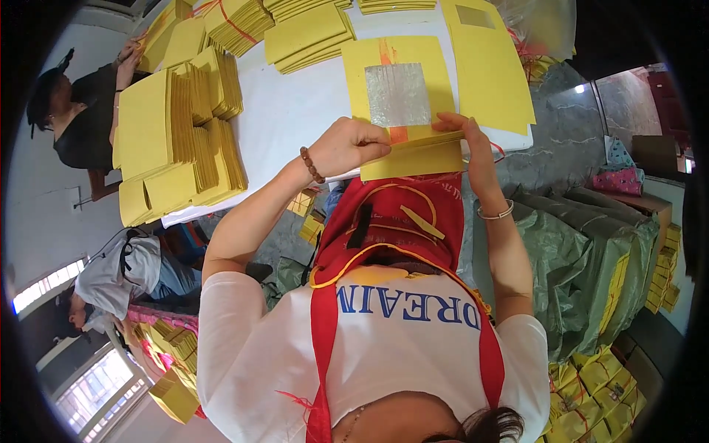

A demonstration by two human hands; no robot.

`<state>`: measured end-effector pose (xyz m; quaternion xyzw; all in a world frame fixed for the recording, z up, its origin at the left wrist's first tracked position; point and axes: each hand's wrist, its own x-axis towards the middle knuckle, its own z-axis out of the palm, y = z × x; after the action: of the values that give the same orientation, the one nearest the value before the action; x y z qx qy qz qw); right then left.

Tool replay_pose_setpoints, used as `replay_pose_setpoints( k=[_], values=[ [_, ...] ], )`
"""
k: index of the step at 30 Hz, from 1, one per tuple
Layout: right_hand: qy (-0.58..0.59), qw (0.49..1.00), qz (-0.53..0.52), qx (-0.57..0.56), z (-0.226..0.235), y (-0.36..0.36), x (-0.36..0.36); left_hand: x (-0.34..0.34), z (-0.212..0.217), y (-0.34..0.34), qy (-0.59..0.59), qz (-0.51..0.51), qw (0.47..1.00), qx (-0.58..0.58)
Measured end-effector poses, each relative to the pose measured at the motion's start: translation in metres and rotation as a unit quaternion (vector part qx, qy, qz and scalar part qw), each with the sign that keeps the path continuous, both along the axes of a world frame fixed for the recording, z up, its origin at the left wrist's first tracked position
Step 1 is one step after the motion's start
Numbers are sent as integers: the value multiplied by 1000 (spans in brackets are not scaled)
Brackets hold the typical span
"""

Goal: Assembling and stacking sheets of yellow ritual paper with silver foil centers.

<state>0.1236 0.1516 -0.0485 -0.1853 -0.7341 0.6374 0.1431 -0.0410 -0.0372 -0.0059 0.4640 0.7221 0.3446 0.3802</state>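
Between my two hands, at the table's near edge, is a folded stack of yellow paper (415,160), its layered edge facing up. My left hand (353,145), with a brown bead bracelet at the wrist, is closed with its fingers curled at the stack's left end. At the opposite end my right hand (476,151), a bangle on its wrist, grips the stack, fingers over the top corner. Just beyond lies a yellow sheet (450,63) bearing a silver foil square (399,92) and an orange-red strip. The stack covers that sheet's near edge.
Piles of folded yellow paper (144,122) line the white table's (284,122) left side; tied bundles (235,26) stand at the back. More large yellow sheets (491,81) lie right. Green-wrapped bales (576,251) stand on the floor. Two other people are at left, one handling paper.
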Motion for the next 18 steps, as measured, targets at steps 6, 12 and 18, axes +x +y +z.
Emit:
replay_pose_setpoints(
  k=[6,12,18],
  values=[
    [-4,999,3,35,1,1,0,-6,-11,4,-89,27,996,-7],
    [9,1000,8,11,-1,2,1,-12,-10,7,-145,19,988,-42],
    [36,999,36,2,-8,5,4,-14,-17,6,-158,27,986,-40]
  ],
)
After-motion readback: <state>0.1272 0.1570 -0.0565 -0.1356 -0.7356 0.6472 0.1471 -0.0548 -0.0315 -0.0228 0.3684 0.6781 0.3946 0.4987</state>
